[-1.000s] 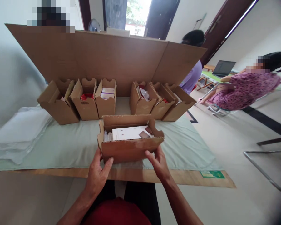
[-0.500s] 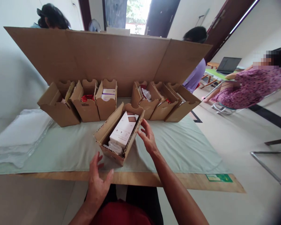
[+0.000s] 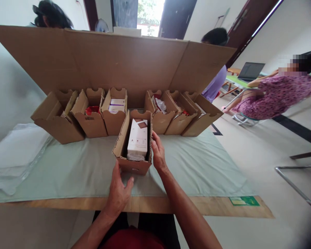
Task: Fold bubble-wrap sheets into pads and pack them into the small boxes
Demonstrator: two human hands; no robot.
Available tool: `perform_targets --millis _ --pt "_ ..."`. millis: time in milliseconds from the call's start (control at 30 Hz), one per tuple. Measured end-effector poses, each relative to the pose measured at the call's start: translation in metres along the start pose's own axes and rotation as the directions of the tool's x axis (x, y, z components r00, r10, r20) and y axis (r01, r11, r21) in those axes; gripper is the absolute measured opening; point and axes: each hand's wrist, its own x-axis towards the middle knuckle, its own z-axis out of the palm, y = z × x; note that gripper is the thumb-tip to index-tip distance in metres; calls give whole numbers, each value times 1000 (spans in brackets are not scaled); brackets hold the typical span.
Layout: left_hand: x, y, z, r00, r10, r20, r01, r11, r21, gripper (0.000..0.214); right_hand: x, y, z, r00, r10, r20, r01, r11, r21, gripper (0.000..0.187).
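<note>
1 box, w/ ctn; L hand at near corner, R hand along side, both thumbs off fingers, prob. to steady it.

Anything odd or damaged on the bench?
Yes, minor: the front box has a ragged left rim, so the cardboard looks worn or torn there. It also stands forward of the six rear boxes, before the gap in their row. No spill visible.
</note>
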Motion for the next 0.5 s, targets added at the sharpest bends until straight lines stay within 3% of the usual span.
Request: perform_targets --millis 133,367,500 --pt "10 5 4 999 -14 37 14 1000 -23 76 -8 5 6 999 23 -47 -22 999 33 56" --pt "38 8 14 999 -6 34 9 996 -89 78 -17 3 8 994 -62 -93 63 998 9 56" --pt "54 7 26 1000 2 20 0 992 -127 78 -19 9 2 1000 -24 -10 23 999 -45 62"
